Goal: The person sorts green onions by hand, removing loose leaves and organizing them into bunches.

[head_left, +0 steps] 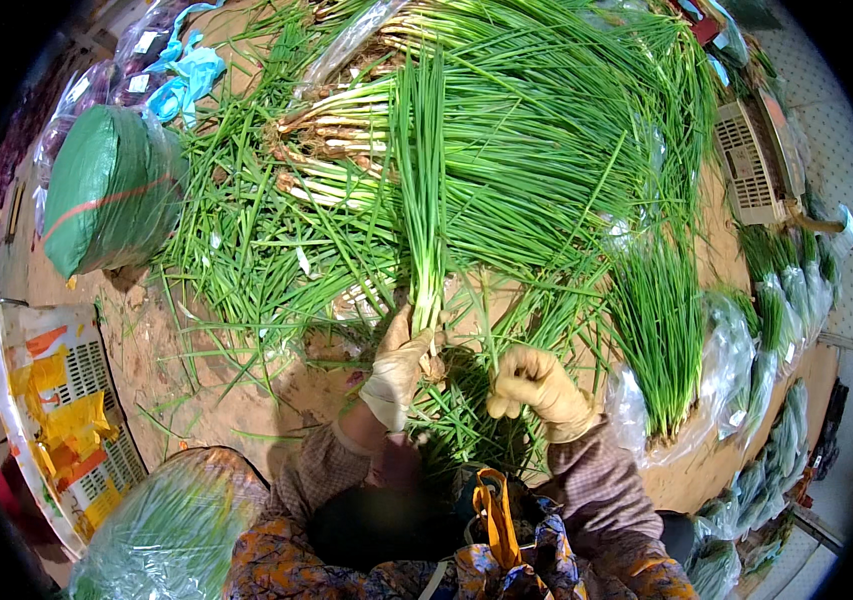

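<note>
My left hand (398,372), in a pale glove, is closed round the white root end of a bunch of scallions (426,190). Their long green leaves point away from me across a large pile of scallions (536,150). To its right, my right hand (543,392) in a yellowish glove has its fingers curled in a pinch. A thin, pale green scallion leaf (487,325) rises from those fingertips. Loose trimmings (471,415) lie below and between my hands.
A green wrapped bundle (106,195) stands at the left, above a crate (66,410). Bagged greens (171,530) sit at lower left. At right are a scallion bundle on plastic (656,340), several bagged bunches (786,300) and a beige basket (746,165).
</note>
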A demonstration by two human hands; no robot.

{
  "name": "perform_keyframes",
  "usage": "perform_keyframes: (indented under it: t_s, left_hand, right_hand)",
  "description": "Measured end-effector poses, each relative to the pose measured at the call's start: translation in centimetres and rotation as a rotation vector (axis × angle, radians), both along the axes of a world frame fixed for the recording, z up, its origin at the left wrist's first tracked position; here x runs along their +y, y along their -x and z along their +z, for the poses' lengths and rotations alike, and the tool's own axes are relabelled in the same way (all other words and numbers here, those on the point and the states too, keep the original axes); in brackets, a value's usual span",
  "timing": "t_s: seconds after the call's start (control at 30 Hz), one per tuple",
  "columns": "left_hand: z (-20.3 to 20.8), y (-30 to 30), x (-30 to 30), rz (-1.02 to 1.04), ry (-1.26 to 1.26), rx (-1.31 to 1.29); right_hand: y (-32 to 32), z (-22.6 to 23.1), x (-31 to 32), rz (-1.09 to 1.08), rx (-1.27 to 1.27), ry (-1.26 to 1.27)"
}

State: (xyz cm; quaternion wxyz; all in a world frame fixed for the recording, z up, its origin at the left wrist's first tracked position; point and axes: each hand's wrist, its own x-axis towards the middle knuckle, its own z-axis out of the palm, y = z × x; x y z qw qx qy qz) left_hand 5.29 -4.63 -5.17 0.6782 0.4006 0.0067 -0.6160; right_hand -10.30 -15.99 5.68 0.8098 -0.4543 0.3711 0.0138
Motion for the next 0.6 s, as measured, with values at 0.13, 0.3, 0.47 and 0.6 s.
perform_keyframes:
  t_s: [0.13, 0.3, 0.47, 0.6]
  left_hand:
    - [0.3, 0.2, -0.2, -0.122, -0.084, -0.008]
    - [1.2, 0.5, -0.6, -0.116, -0.118, -0.078]
    - [0.4, 1.0, -0.5, 0.038, -0.049, -0.227]
    - [0.3, 1.8, -0.6, 0.043, -0.103, -0.386]
  right_hand:
    - [3.2, -5.3, -0.3, 1.143, 0.369, 0.930]
    - [-5.3, -4.1, -1.5, 0.047, 0.269, 0.297]
    - [-6.8, -7.9, -2.3, 0.048, 0.363, 0.567]
    - [-7.1, -8.2, -3.3, 0.039, 0.350, 0.600]
